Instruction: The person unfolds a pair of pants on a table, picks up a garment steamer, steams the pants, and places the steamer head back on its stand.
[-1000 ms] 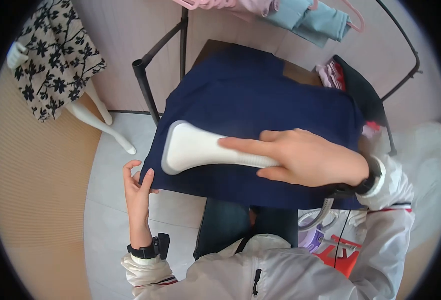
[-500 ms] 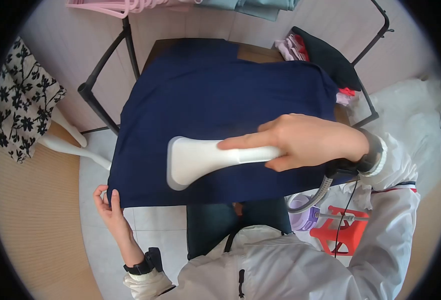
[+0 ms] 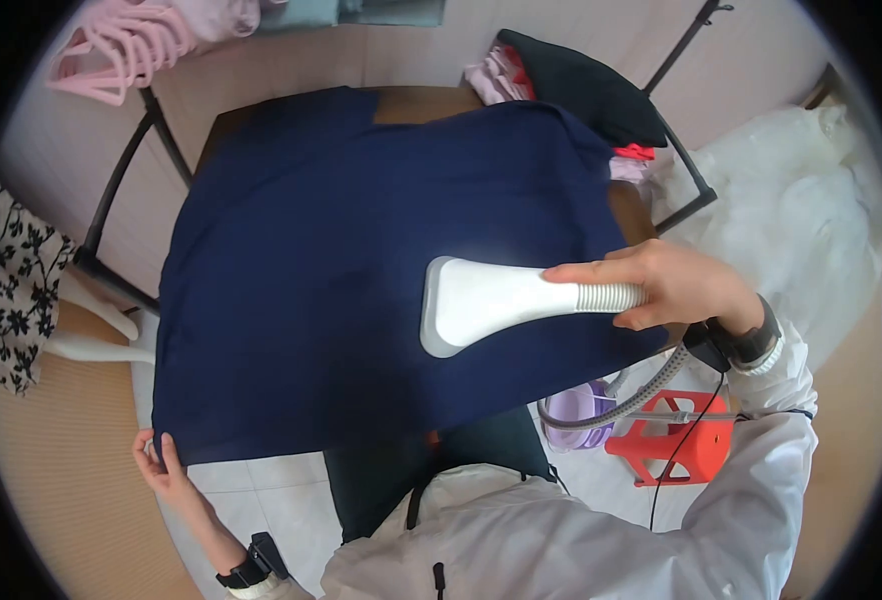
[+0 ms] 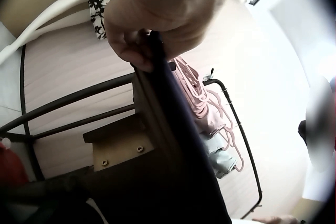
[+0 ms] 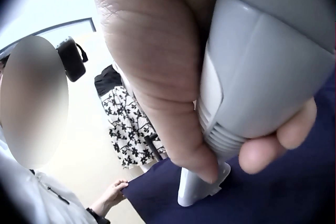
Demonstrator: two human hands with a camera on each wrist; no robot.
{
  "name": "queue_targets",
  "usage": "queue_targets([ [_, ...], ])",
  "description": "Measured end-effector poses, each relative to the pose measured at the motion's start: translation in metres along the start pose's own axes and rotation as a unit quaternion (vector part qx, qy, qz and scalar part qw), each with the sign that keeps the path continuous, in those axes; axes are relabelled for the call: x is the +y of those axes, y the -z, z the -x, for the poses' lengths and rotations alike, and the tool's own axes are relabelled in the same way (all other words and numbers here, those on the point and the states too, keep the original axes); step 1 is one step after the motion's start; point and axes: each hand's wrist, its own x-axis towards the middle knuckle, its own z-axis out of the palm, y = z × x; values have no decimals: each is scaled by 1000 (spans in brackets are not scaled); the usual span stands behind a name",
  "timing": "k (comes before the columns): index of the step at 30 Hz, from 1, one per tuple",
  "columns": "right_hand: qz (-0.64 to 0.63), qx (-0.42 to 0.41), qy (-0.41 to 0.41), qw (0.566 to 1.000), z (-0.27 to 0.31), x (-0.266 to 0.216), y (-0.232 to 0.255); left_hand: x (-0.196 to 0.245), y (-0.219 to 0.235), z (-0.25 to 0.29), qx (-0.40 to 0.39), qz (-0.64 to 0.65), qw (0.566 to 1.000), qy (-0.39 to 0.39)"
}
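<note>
Dark navy cloth [image 3: 291, 280] lies spread over a brown board, its near edge hanging towards my lap. My left hand [image 3: 169, 474] pinches the cloth's near left corner between thumb and fingers; the left wrist view shows that hand [image 4: 163, 14] above the cloth's edge [image 4: 184, 113]. In my right hand [image 3: 686, 285] is the ribbed handle of a white steamer [image 3: 491, 300], its wide head pointing left over the middle of the cloth. The right wrist view shows thumb and fingers of the hand [image 5: 163, 77] curled round the grey-looking steamer body [image 5: 262, 66].
A grey hose [image 3: 621, 405] loops below my right wrist, near a purple container [image 3: 573, 412] and a red stool [image 3: 696, 450]. Black rack poles [image 3: 111, 210] flank the board [image 3: 426, 103]. Pink hangers [image 3: 126, 45], a black cushion-like item [image 3: 586, 90] and white tulle [image 3: 791, 220] surround it.
The head view has shifted, so the surroundings sit further left. The steamer has moved rightward across the cloth, away from the left hand, which keeps its pinch on the corner.
</note>
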Motion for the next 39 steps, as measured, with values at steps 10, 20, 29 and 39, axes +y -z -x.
queue_targets([
  [10, -105, 61, -172, 978, 89, 81, -14, -10, 12, -11, 2, -80, 995, -62],
  [20, -86, 161, -255, 949, 129, 107, -19, -3, 35, -13, -34, -136, 988, -62],
  [29, 37, 125, -37, 991, 53, 52, 15, 115, -87, 6, -87, -339, 894, -279],
  [39, 15, 120, -45, 992, 65, 35, 13, 165, -256, -19, -571, -399, 642, -320],
])
